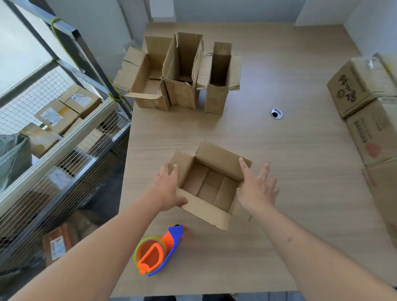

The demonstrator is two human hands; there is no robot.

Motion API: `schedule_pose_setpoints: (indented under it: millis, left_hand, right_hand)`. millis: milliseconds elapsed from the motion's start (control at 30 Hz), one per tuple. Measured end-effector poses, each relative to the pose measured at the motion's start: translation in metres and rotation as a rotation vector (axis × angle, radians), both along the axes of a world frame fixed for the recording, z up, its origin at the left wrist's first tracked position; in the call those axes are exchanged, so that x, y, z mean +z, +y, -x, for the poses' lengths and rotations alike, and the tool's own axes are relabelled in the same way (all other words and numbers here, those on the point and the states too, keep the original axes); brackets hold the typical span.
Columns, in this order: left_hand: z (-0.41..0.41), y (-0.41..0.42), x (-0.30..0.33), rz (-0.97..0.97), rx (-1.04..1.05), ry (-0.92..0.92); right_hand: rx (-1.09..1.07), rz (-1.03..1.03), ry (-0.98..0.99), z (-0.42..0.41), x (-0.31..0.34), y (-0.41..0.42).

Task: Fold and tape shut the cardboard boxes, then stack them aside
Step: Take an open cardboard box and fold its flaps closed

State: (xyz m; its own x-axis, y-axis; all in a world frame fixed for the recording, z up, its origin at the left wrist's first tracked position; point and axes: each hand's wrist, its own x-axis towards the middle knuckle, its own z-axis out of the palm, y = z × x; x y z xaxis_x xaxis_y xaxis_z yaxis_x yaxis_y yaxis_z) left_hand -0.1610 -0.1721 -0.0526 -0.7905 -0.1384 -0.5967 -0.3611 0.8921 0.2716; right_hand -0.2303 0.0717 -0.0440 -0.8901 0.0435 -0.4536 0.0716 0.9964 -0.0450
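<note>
Near the table's (271,153) front edge, a person's left hand (167,189) grips the left wall of an open cardboard box (211,186), fingers curled over its flap, thumb against the outside. The right hand (257,188) hovers at the right side, fingers spread and straight, thumb touching the far flap, probably ready to fold it inward. All flaps stand open. A tape dispenser (158,250) lies just in front, within reach. Three more open boxes (180,75) wait farther back; closed boxes (374,107) are stacked at right.
</note>
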Motion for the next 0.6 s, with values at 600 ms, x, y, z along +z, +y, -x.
schedule_pose_setpoints:
  millis: [600]
  left_hand:
    - [-0.023,0.045,-0.002,0.019,-0.219,0.354]
  right_hand:
    - [-0.103,0.618,0.086,-0.018,-0.002,0.014]
